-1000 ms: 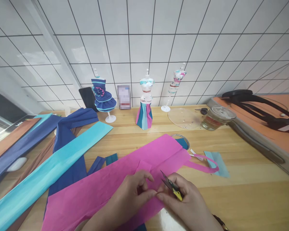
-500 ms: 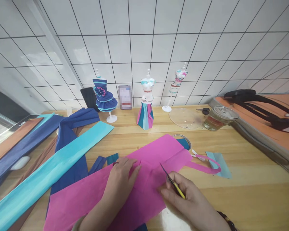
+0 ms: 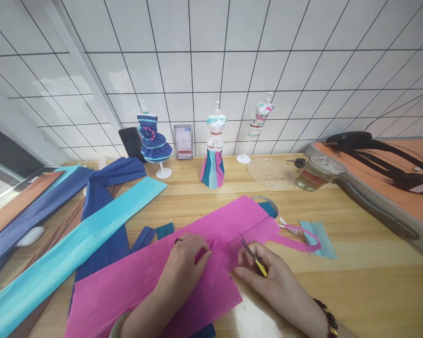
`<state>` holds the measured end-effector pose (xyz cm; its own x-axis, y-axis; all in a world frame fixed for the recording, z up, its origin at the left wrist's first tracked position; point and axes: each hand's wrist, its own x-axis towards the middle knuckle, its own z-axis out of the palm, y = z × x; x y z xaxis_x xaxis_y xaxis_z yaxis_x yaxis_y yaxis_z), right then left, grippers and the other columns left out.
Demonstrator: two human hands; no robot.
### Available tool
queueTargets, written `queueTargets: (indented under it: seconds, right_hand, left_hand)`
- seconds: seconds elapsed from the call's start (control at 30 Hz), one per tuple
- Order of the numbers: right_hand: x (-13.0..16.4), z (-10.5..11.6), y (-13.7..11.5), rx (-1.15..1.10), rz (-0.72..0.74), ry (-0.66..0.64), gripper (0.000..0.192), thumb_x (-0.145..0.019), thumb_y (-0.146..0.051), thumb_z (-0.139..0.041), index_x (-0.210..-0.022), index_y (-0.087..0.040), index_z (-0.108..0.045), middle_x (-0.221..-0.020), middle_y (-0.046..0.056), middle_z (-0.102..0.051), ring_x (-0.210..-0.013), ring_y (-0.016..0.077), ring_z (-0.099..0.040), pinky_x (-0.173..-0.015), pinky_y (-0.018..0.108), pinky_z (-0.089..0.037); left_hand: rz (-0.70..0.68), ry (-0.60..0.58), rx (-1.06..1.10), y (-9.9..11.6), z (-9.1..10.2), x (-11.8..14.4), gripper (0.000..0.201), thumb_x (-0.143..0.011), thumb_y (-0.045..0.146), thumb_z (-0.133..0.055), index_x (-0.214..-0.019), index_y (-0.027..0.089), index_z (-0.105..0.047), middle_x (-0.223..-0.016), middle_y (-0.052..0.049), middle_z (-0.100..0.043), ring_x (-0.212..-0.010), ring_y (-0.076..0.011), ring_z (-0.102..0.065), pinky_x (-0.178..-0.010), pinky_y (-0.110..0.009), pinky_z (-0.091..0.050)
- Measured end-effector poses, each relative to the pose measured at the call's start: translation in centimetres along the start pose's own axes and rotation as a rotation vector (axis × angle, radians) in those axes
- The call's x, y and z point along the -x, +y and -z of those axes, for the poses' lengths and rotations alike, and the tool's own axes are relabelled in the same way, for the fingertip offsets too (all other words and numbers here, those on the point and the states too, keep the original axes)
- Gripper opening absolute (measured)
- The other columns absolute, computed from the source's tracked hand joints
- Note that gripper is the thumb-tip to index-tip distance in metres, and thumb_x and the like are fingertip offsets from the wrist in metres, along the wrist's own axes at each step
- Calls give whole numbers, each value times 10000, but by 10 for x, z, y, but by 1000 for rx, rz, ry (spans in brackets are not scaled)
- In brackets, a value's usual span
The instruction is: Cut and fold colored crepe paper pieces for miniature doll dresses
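A large pink crepe paper sheet (image 3: 134,281) lies across the near part of the wooden table (image 3: 356,281). My left hand (image 3: 185,263) rests flat on it, fingers pressing the paper near a small fold. My right hand (image 3: 268,277) holds small scissors with yellow handles (image 3: 252,253), their blades pointing up and away over the sheet's right part. A thin pink strip (image 3: 299,239) trails from the sheet toward the right.
Long turquoise (image 3: 66,258) and dark blue (image 3: 102,202) paper strips lie to the left. Three small mannequins in paper dresses (image 3: 213,155) stand at the back by the tiled wall. A clear lid (image 3: 270,172), a glass jar (image 3: 315,171) and an orange case (image 3: 391,183) are at the right.
My left hand let go of the pinched paper and moved up to lie flat on the sheet. My right hand with the scissors shifted slightly up and right.
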<state>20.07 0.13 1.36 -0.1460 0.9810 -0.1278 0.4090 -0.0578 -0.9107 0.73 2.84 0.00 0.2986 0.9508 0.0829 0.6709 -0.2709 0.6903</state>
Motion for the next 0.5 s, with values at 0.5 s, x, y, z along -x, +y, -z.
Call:
queueTargets:
  seconds: [0.5]
  right_hand:
    - [3, -1, 2, -260, -76, -155, 284, -760, -304, -571, -652, -230, -319, -567, -68, -453, -486, 84, -408, -470, 207, -335]
  left_hand:
    - [443, 11, 931, -3, 1, -6, 252, -672, 301, -697, -841, 157, -577, -620, 26, -603, -517, -74, -510, -496, -173, -365]
